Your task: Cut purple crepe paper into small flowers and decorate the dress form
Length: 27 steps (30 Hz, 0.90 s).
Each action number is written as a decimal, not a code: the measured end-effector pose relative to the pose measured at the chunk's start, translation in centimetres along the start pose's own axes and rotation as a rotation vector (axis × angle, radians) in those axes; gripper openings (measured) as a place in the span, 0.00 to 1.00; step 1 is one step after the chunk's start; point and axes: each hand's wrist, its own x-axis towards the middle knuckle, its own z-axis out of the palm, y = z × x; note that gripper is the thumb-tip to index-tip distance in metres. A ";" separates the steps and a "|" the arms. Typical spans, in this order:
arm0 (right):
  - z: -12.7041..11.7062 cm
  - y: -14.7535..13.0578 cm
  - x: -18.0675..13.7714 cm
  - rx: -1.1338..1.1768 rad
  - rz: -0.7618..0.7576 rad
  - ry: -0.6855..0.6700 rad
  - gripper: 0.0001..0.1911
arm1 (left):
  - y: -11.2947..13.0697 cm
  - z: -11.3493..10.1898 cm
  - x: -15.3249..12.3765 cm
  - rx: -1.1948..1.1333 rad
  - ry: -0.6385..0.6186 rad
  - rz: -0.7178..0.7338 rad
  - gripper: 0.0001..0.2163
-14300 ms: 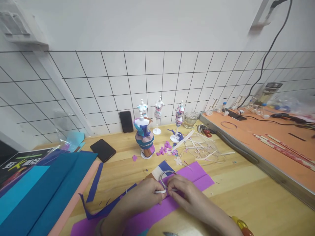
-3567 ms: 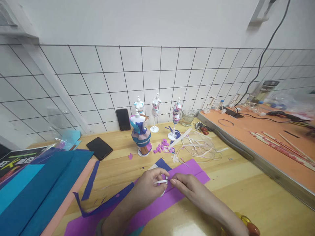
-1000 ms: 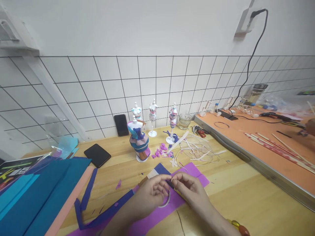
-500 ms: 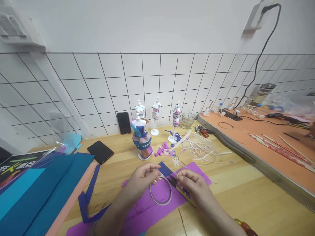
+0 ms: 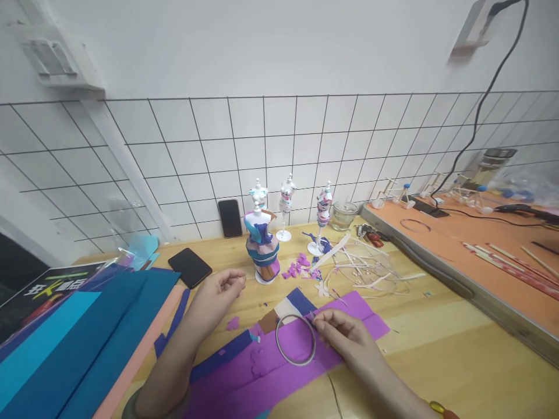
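Observation:
My right hand [image 5: 345, 334] is closed in a pinch at the upper right edge of a thin pale-grey ring [image 5: 277, 340], which stands tilted up over a purple sheet [image 5: 358, 311]. A dark bit by the fingertips is too small to name. My left hand [image 5: 220, 294] hovers left of the ring with its fingers loosely curled; nothing shows in them. Behind it stands a dress-form mannequin [image 5: 262, 247] wrapped in coloured layers. Beside the sheet lie blue [image 5: 301, 299], white [image 5: 286, 308] and brown [image 5: 268, 320] pieces, and a dark blue strip [image 5: 222, 355].
Stacked coloured sheets [image 5: 100, 326] and a black phone [image 5: 190, 267] lie on the left. Several small mannequins [image 5: 324, 206] line the wall, with purple scraps [image 5: 299, 265], tangled pale strips [image 5: 367, 267] and a glass cup [image 5: 344, 215]. An orange board [image 5: 428, 250] borders the right.
My left hand has moved away from the ring toward the left and up. My right hand has come to the ring's edge. The view has turned slightly left.

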 end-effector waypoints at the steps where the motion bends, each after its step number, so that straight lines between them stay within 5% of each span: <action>1: 0.1 0.0 0.0 -0.001 -0.001 -0.009 0.15 | -0.1 0.1 -0.1 0.019 -0.014 0.004 0.13; 9: 0.8 1.2 -0.3 0.012 -0.025 -0.037 0.15 | 0.2 5.3 -1.7 0.036 -0.314 0.061 0.08; 17: 0.9 1.4 -0.5 0.041 -0.017 -0.060 0.16 | 0.6 6.9 -2.7 0.293 -0.293 0.405 0.10; 27: 0.8 0.8 -0.8 0.045 -0.014 -0.106 0.18 | 0.0 8.1 -2.9 0.481 -0.275 0.556 0.09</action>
